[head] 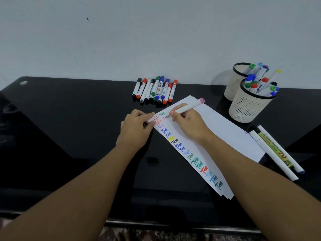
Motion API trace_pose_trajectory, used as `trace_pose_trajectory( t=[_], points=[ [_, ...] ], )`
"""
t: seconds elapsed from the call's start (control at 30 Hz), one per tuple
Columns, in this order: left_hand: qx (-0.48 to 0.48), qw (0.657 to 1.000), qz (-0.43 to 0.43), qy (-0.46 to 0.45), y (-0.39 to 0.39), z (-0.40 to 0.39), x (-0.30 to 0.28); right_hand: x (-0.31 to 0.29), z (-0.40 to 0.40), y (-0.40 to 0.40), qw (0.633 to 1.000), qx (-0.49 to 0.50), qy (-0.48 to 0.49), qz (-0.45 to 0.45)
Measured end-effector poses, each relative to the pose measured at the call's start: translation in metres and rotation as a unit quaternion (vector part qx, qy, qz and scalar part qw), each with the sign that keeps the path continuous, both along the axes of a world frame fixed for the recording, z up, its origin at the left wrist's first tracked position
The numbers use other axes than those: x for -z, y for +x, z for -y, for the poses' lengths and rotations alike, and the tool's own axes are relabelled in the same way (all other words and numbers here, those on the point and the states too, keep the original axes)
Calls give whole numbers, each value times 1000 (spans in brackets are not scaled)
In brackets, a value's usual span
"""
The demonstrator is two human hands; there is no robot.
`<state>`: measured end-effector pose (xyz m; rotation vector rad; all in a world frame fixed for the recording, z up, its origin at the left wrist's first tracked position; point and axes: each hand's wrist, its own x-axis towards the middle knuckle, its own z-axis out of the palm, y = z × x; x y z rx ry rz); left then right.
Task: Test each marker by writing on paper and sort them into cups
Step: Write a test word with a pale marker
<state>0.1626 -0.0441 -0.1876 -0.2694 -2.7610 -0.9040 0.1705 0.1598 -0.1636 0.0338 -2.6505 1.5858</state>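
Right hand [188, 123] grips a white pink-ended marker [186, 107], tip on the white paper sheet [217, 129], while left hand [137, 126] pinches its cap [150, 120].

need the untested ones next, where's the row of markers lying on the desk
In the head view, the row of markers lies at the desk's far edge by the wall, beyond the left hand, left of the cups.

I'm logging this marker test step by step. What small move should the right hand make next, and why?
Probably finish the word: the right hand grips the white pink-ended marker with its tip on the white paper sheet, beside a column of coloured "Test" words, and only a faint pink stroke shows there. The left hand steadies the sheet's corner, holding what looks like the cap.
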Motion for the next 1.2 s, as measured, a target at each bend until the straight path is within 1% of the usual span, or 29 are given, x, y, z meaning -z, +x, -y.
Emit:
trace_pose_trajectory(
  t=[0.27,0.53,0.87,1.0,1.13,1.2],
  points=[
    [-2,1000,7,8,1,0,-1,-2,1,0,1000,-3,29,-1],
    [-2,1000,11,3,0,1,-1,-2,0,1,1000,-1,22,-3],
    [-1,1000,7,-2,-1,1,1,-3,0,2,999,1,42,-7],
    [-1,1000,5,-5,-2,0,1,-1,0,1,1000,5,29,-9],
    [-1,1000,2,-3,-2,1,1,0,1,-1,999,4,50,-16],
    [-1,1000,2,-1,-1,1,1,-1,1,0,999,6,46,-15]
  ],
)
